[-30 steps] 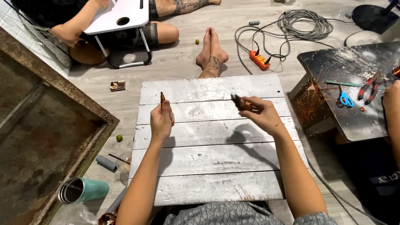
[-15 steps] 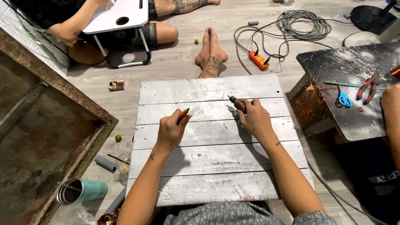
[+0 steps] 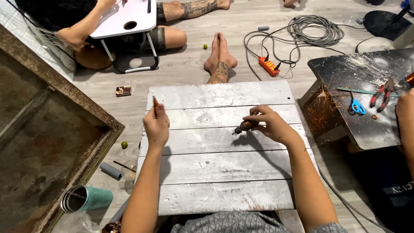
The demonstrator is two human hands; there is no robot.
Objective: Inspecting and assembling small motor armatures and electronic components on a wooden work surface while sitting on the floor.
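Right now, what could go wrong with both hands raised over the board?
1. The left hand pinches a thin brown stick upright by one end; it could slip onto the white plank board.
2. The right hand holds a small dark rotary tool, tip toward the left hand; a slip might nick fingers.

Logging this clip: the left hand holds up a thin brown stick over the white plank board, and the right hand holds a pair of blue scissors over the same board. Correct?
Not quite. In the head view the right hand holds a small brown rotary tool, not scissors; the blue-handled scissors lie on the dark metal table. The left hand does hold the thin brown stick over the white plank board.
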